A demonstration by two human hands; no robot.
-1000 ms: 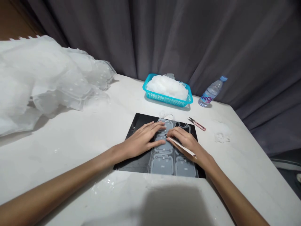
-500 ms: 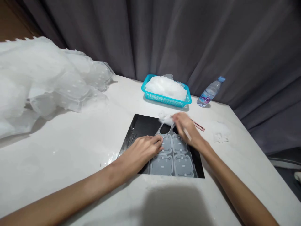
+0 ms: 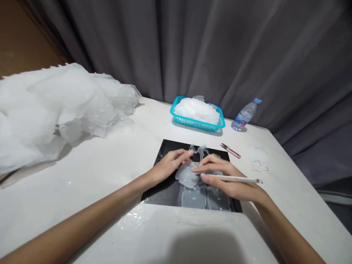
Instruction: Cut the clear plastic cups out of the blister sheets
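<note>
My right hand [image 3: 233, 189] pinches the white stick [image 3: 243, 179] at the translucent piece [image 3: 187, 176], over the black mat [image 3: 165, 196]. My left hand [image 3: 170, 164] curls by the piece's upper edge; whether it grips, I cannot tell. Light, steady pressure should limit creasing.

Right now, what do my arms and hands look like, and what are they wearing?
Your left forearm and right forearm are bare, with no sleeves in view. Your left hand and right hand are ungloved; I see no watch, bracelet or ring. Fingernail details are too small to tell.
</note>
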